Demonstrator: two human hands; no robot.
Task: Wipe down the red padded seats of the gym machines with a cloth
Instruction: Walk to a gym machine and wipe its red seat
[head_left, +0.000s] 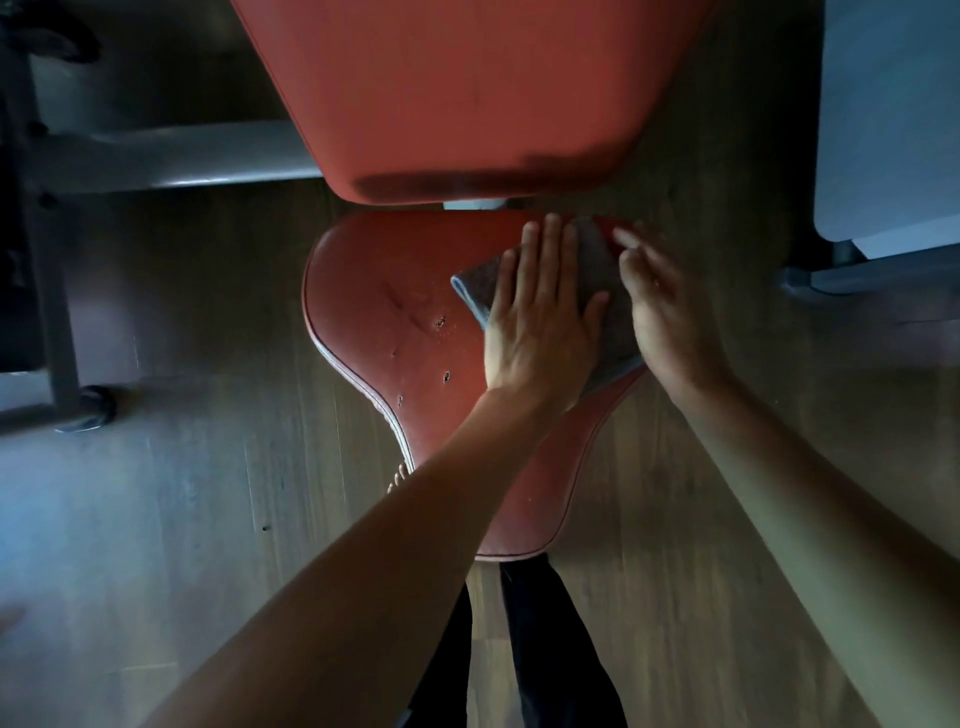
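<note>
- Left hand (540, 322): laid flat, palm down, on the grey cloth (595, 254). Fingers are straight and close together, the thumb is spread to the right, and nothing is gripped.
- Right hand (667, 312): just beside the left, at the cloth's right edge. Fingers are extended and relaxed, with their tips blurred. It rests on the cloth and pinches nothing.
- Grey cloth: folded, lying under both hands on the far right part of the seat. One folded corner sticks out to the left of the left hand.
- Red padded seat (395, 312): wide at the far end and narrowing toward the person. Its surface is creased, with several small punctures (440, 322) left of the cloth. The edge piping (384, 410) on the left side is worn pale.
- Red backrest pad (467, 93): directly beyond the seat, with a dark smudge along its near edge.
- Grey metal frame bar (171, 166): left of the backrest pad, with a frame foot (93, 410) resting on the floor lower left.
- Wood-pattern floor (208, 493): beneath the machine.
- Dark trouser legs (545, 649): at the near tip of the seat.
- Grey panel (893, 114): upper right, well apart from the seat.
</note>
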